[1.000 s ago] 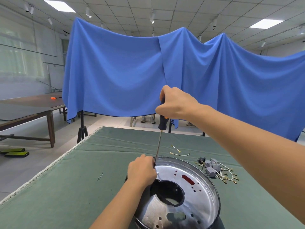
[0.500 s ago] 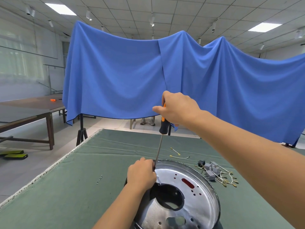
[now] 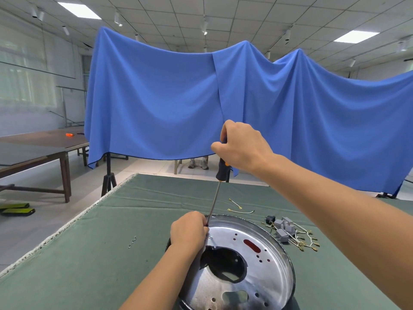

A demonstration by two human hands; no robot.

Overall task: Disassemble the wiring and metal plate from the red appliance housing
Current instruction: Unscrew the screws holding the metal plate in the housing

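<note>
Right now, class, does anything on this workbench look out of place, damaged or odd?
Nothing looks damaged or spilled. The removed wiring bundle, two loose wires and small screws lie scattered on the green table, as expected mid-disassembly of the metal plate.

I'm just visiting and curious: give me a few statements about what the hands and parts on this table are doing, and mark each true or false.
1. The right hand grips the screwdriver by its handle. True.
2. The left hand lies flat on the green cloth, away from the work. False: it is at the rim of the round metal plate, beside the screwdriver shaft.
3. A bundle of wiring with grey connectors lies on the table to the right of the plate. True.
4. The screwdriver lies flat on the table. False: it stands nearly upright, tip down at the plate.
5. Small screws lie left of the plate. True.
</note>
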